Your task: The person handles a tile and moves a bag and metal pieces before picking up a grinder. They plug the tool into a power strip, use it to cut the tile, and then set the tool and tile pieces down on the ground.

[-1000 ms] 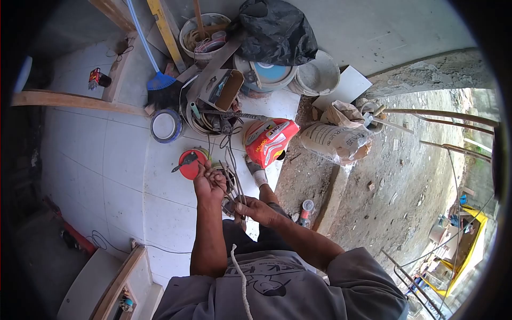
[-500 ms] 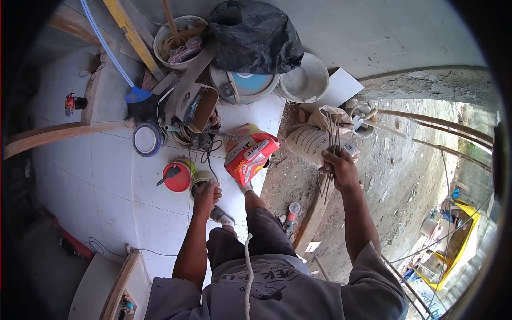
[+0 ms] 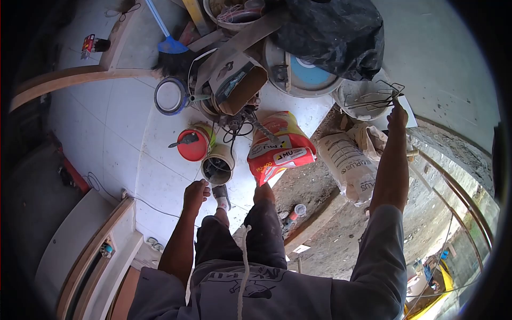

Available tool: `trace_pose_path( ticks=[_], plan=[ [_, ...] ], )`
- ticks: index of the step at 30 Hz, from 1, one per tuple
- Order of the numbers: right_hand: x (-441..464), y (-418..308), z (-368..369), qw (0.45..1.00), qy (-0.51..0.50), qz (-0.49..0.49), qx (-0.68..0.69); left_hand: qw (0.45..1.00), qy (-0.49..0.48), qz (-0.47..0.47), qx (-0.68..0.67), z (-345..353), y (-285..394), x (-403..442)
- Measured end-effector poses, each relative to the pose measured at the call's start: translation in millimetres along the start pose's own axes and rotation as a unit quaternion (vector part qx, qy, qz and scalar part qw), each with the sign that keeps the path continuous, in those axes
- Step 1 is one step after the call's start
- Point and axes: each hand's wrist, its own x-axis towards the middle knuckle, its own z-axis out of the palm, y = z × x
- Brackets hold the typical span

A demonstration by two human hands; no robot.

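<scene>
My right hand [image 3: 397, 116] is stretched out far to the right, closed around a bunch of thin bent metal rods [image 3: 368, 102]. The rods reach over the mouth of a round grey tub [image 3: 349, 92]. My left hand [image 3: 196, 195] is curled closed near my left knee; whatever its fingers may hold is hidden. Just beyond it stands an open bucket [image 3: 218, 166] with dark things inside. Beside that bucket is a red-topped bucket [image 3: 193, 145] with a trowel lying across it.
A red and yellow bag [image 3: 282, 154] stands before my feet, near a drill with a long bit [image 3: 264, 129]. White sacks [image 3: 346, 162] lie on the dirt to the right. Black plastic [image 3: 336, 37] covers part of a large drum [image 3: 298, 80]. A blue broom [image 3: 172, 46] leans at the back.
My right hand has moved forward and right with the bent rods, from above the sacks to over the grey tub. The view has shifted; my left hand stays curled.
</scene>
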Motion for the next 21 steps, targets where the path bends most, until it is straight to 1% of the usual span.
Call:
trace_pose_path(
  ticks=[1, 2, 4, 5, 6, 7, 8, 9, 10, 11, 12, 13, 14, 16, 17, 18, 19, 20, 21],
  plan=[
    [-7.6, -10.7, 12.9, 0.994, 0.058, 0.051, -0.077, 1.000, -0.003, -0.002, -0.012, 6.4, 2.2, -2.9],
    [-17.9, -1.0, 26.6, 0.994, 0.046, 0.054, -0.080, 1.000, -0.011, -0.005, -0.022, 11.7, -3.2, 1.2],
    [-36.5, 21.0, 39.4, 0.984, 0.035, -0.140, -0.108, 0.999, -0.029, -0.010, -0.044, 25.9, -4.6, -0.9],
    [-47.4, 36.6, 43.0, 0.952, 0.007, -0.224, -0.210, 0.998, -0.036, -0.016, -0.050, 32.6, -2.2, -4.2],
    [-82.1, 37.1, 48.8, 0.976, -0.032, -0.165, -0.136, 0.997, -0.044, -0.016, -0.061, 37.1, -6.6, -2.5],
    [-112.6, 44.3, 53.4, 0.974, -0.051, -0.178, -0.129, 0.996, -0.053, -0.016, -0.070, 40.0, -16.3, 1.9],
    [-151.3, 32.8, 53.2, 0.968, -0.077, -0.154, -0.185, 0.992, -0.072, -0.005, -0.099, 41.7, -27.4, 8.8],
    [-168.0, 56.1, 59.6, 0.969, -0.081, -0.194, -0.132, 0.992, -0.072, -0.001, -0.107, 40.9, -24.0, 6.7],
    [-212.7, 31.1, 62.2, 0.976, -0.105, -0.147, -0.124, 0.992, -0.067, 0.000, -0.104, 40.8, -19.9, 2.4],
    [-231.8, 36.9, 72.7, 0.967, -0.093, -0.201, -0.124, 0.993, -0.062, 0.003, -0.101, 39.9, -17.2, 0.2],
    [-250.3, 35.3, 86.4, 0.965, -0.110, -0.224, -0.082, 0.993, -0.062, 0.004, -0.104, 37.5, -20.3, 2.4],
    [-268.8, 27.9, 105.0, 0.971, -0.142, -0.191, -0.017, 0.992, -0.063, 0.006, -0.112, 35.2, -24.8, 3.4],
    [-282.7, 15.9, 128.6, 0.962, -0.194, -0.183, 0.053, 0.992, -0.053, 0.011, -0.116, 32.0, -28.4, 6.1],
    [-318.5, -43.1, 170.0, 0.954, -0.277, -0.069, 0.095, 0.992, -0.042, 0.017, -0.122, 19.1, -34.6, 9.0],
    [-324.5, -60.5, 195.5, 0.948, -0.293, -0.031, 0.117, 0.986, -0.047, 0.012, -0.161, 9.8, -39.1, 10.0],
    [-324.2, -71.4, 224.0, 0.934, -0.324, 0.038, 0.148, 0.978, -0.052, 0.006, -0.201, 0.9, -44.2, 10.6],
    [-314.7, -68.4, 257.6, 0.927, -0.335, 0.081, 0.147, 0.978, -0.053, 0.008, -0.203, -9.4, -47.5, 9.2],
    [-304.3, -71.3, 283.0, 0.900, -0.384, 0.147, 0.146, 0.980, -0.034, 0.009, -0.196, -22.1, -49.1, 3.5],
    [-303.2, -70.4, 299.1, 0.901, -0.384, 0.144, 0.144, 0.982, -0.015, 0.010, -0.188, -33.9, -49.4, -2.6]
  ],
)
